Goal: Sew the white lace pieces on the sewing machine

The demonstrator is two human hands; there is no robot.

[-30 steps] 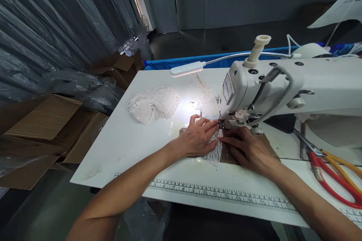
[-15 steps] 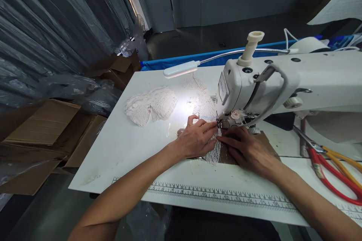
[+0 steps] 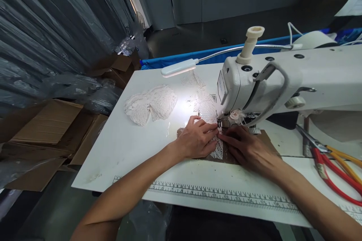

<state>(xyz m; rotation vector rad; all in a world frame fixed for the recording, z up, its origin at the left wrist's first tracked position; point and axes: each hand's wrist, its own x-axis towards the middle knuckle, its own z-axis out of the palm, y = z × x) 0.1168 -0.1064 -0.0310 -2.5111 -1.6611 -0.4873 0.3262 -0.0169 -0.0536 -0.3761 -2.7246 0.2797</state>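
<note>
A strip of white lace (image 3: 217, 151) runs under the needle area of a white sewing machine (image 3: 230, 83). My left hand (image 3: 198, 137) lies palm down on the lace left of the presser foot, fingers slightly apart and pressing it flat. My right hand (image 3: 249, 147) is at the lace's right edge, just below the presser foot, with its fingers bent together and one fingertip against the edge. The machine head and my fingers hide the needle point and part of the lace. Further back, more of this lace spreads over the table.
A gathered white lace piece (image 3: 151, 105) lies left on the white table (image 3: 135, 158). A slim lamp (image 3: 179, 68) shines over the work. Red-handled scissors (image 3: 324, 173) and a yellow-handled tool (image 3: 343, 163) rest at right. A printed ruler (image 3: 203, 194) follows the front edge; cardboard boxes (image 3: 48, 124) stand left.
The lace's near end has drawn forward under the machine, so less of it shows below my hands. Both hands keep nearly the same place. The view has shifted slightly.
</note>
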